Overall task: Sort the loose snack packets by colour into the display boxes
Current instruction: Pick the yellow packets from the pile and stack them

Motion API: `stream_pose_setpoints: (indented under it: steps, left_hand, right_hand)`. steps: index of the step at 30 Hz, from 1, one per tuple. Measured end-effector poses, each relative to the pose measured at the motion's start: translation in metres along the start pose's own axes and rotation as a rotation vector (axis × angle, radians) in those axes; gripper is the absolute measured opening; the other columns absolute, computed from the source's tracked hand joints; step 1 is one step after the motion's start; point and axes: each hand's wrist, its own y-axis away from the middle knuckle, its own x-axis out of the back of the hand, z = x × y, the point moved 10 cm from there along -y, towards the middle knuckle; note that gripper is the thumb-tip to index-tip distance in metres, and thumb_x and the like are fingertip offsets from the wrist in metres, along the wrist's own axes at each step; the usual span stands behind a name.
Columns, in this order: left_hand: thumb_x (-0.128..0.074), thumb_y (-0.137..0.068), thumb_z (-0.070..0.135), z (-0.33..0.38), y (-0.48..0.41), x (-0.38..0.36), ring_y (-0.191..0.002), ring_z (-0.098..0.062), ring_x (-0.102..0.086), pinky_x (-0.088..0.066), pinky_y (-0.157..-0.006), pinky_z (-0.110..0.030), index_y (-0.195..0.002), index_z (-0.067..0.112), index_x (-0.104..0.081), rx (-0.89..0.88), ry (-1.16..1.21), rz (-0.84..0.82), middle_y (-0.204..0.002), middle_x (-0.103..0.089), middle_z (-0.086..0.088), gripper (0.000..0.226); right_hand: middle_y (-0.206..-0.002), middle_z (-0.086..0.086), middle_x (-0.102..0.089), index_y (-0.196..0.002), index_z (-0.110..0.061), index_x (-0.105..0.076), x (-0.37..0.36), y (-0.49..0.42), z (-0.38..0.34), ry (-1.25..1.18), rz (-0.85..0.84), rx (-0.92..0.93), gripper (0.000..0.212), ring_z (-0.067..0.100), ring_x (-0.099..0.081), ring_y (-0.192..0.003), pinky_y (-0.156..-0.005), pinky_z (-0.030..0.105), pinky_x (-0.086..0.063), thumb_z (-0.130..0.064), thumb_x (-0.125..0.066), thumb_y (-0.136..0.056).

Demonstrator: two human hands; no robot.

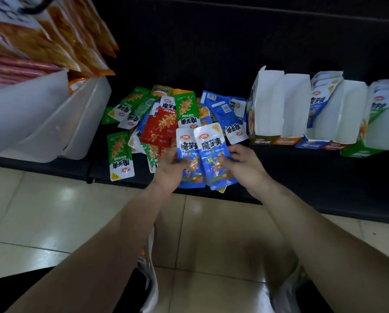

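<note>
A pile of loose snack packets (pixel 166 118) in green, red, blue and orange lies on the dark shelf (pixel 125 172). My left hand (pixel 171 170) holds a blue packet (pixel 189 152) by its lower half. My right hand (pixel 243 163) pinches a second blue packet (pixel 213 145) that overlaps the first. More packets peek out behind these two. To the right stand several open display boxes (pixel 270 105): an orange-fronted one, a blue-fronted one (pixel 329 109) with blue packets inside, and a green-fronted one (pixel 378 123).
White plastic bins (pixel 53 123) stand at the left, with orange and red snack bags (pixel 49 41) above them. A lone green packet (pixel 120 154) lies near the shelf's front edge. Beige floor tiles (pixel 53 211) run below the shelf.
</note>
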Motion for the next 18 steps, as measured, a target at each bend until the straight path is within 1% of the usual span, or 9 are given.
stream_pose_setpoints:
  steps: [2, 4, 6, 7, 9, 11, 13, 15, 18]
  left_hand:
    - [-0.063, -0.097, 0.017, 0.006, 0.005, -0.009, -0.103, -0.032, -0.067, -0.055, -0.091, -0.049, -0.102, 0.023, -0.067, -0.039, 0.02, -0.022, -0.106, -0.07, -0.007, 0.009]
    - [-0.067, -0.094, 0.017, 0.012, 0.009, -0.011, -0.1, -0.025, -0.069, -0.057, -0.088, -0.04, -0.114, 0.011, -0.064, -0.099, -0.051, -0.036, -0.108, -0.072, -0.007, 0.021]
    - [-0.07, -0.091, 0.011, 0.008, 0.005, -0.006, -0.096, -0.021, -0.071, -0.059, -0.078, -0.03, -0.121, 0.006, -0.059, -0.102, -0.067, -0.038, -0.111, -0.072, -0.007, 0.032]
    - [-0.069, -0.091, 0.009, 0.004, 0.002, -0.001, -0.093, -0.018, -0.071, -0.059, -0.073, -0.026, -0.122, 0.007, -0.058, -0.088, -0.073, -0.022, -0.111, -0.072, -0.006, 0.033]
    - [-0.068, -0.093, 0.01, -0.002, -0.005, 0.009, -0.094, -0.016, -0.071, -0.059, -0.068, -0.024, -0.124, 0.008, -0.057, -0.062, -0.083, 0.008, -0.111, -0.071, -0.004, 0.034]
    - [-0.067, -0.093, 0.011, -0.005, -0.015, 0.014, -0.096, -0.016, -0.07, -0.058, -0.069, -0.025, -0.127, 0.009, -0.056, -0.059, -0.095, 0.012, -0.112, -0.07, -0.003, 0.036]
    - [-0.068, -0.093, 0.014, -0.004, -0.024, 0.016, -0.093, -0.013, -0.07, -0.056, -0.067, -0.021, -0.127, 0.01, -0.056, -0.065, -0.134, 0.027, -0.111, -0.07, -0.001, 0.036]
    - [-0.069, -0.093, 0.015, -0.003, -0.03, 0.017, -0.093, -0.013, -0.069, -0.053, -0.067, -0.02, -0.125, 0.011, -0.057, -0.069, -0.163, 0.044, -0.11, -0.069, 0.0, 0.035]
    - [-0.068, -0.094, 0.014, 0.001, -0.034, 0.018, -0.086, -0.006, -0.066, -0.051, -0.061, -0.013, -0.122, 0.014, -0.056, -0.084, -0.181, 0.066, -0.103, -0.067, 0.004, 0.03]
  right_hand:
    - [-0.088, 0.004, -0.074, -0.093, -0.013, -0.063, -0.008, 0.002, 0.004, 0.034, 0.027, -0.019, 0.013, 0.019, -0.072, -0.081, -0.063, 0.032, -0.06, -0.016, -0.075, -0.089]
    - [-0.083, 0.005, -0.073, -0.085, -0.013, -0.062, -0.018, 0.0, 0.004, 0.125, 0.023, -0.02, 0.019, 0.017, -0.071, -0.075, -0.058, 0.027, -0.056, -0.023, -0.079, -0.085]
    - [-0.085, 0.005, -0.072, -0.086, -0.012, -0.066, -0.027, -0.004, -0.001, 0.266, -0.019, 0.013, 0.025, 0.015, -0.068, -0.074, -0.059, 0.024, -0.05, -0.033, -0.08, -0.084]
    - [-0.092, 0.001, -0.072, -0.092, -0.014, -0.068, -0.028, -0.008, -0.005, 0.304, -0.021, 0.037, 0.025, 0.013, -0.068, -0.08, -0.064, 0.025, -0.049, -0.036, -0.078, -0.085]
    - [-0.12, -0.004, -0.063, -0.117, -0.021, -0.065, -0.016, -0.019, -0.02, 0.457, 0.05, 0.111, 0.032, 0.014, -0.063, -0.106, -0.081, 0.027, -0.048, -0.039, -0.069, -0.091]
    - [-0.152, 0.003, -0.039, -0.147, -0.023, -0.043, -0.003, -0.037, -0.034, 0.784, 0.119, 0.214, 0.056, 0.024, -0.042, -0.137, -0.104, 0.038, -0.044, -0.037, -0.06, -0.096]
    - [-0.166, 0.006, -0.014, -0.159, -0.02, -0.018, 0.0, -0.056, -0.027, 1.003, 0.072, 0.214, 0.072, 0.031, -0.016, -0.152, -0.119, 0.047, -0.03, -0.038, -0.055, -0.099]
    - [-0.168, 0.007, -0.009, -0.16, -0.017, -0.009, 0.001, -0.066, -0.003, 1.081, -0.012, 0.149, 0.075, 0.032, -0.009, -0.154, -0.121, 0.05, -0.024, -0.041, -0.049, -0.101]
    - [-0.159, 0.008, -0.027, -0.156, -0.017, -0.021, 0.008, -0.055, 0.016, 1.145, 0.039, 0.161, 0.065, 0.035, -0.03, -0.143, -0.109, 0.048, -0.041, -0.039, -0.047, -0.1]
